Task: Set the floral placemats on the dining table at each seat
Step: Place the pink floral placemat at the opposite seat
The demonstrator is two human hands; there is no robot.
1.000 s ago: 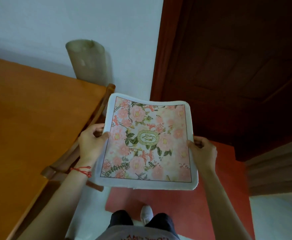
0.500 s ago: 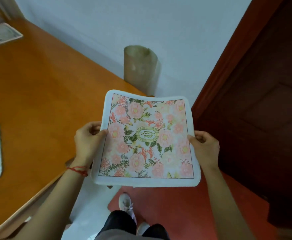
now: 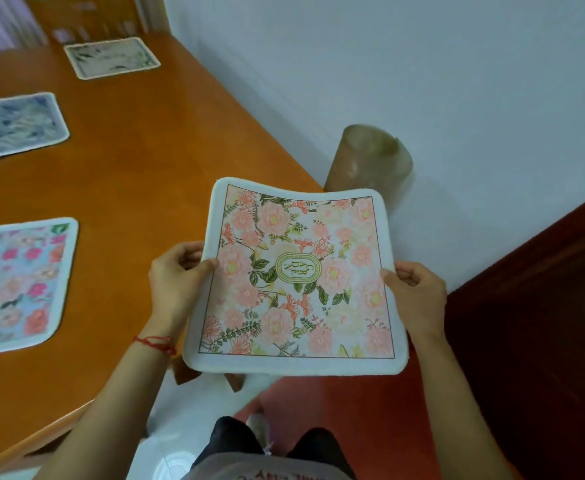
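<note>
With both hands, left hand [image 3: 176, 282] and right hand [image 3: 416, 292], pinching the pink placemat [image 3: 296, 278] by its side edges just off the counter [image 3: 138, 188], I'd lower it flat and square near that edge.

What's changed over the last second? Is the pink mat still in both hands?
Yes. The view has swung left toward the dining table, bringing three laid placemats into sight: a pink-and-blue one, a blue one, a green one. The left hand and right hand still hold the pink floral placemat, not yet laid.

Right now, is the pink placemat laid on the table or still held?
Held: the pink placemat is gripped by left hand and right hand, off the table.
</note>
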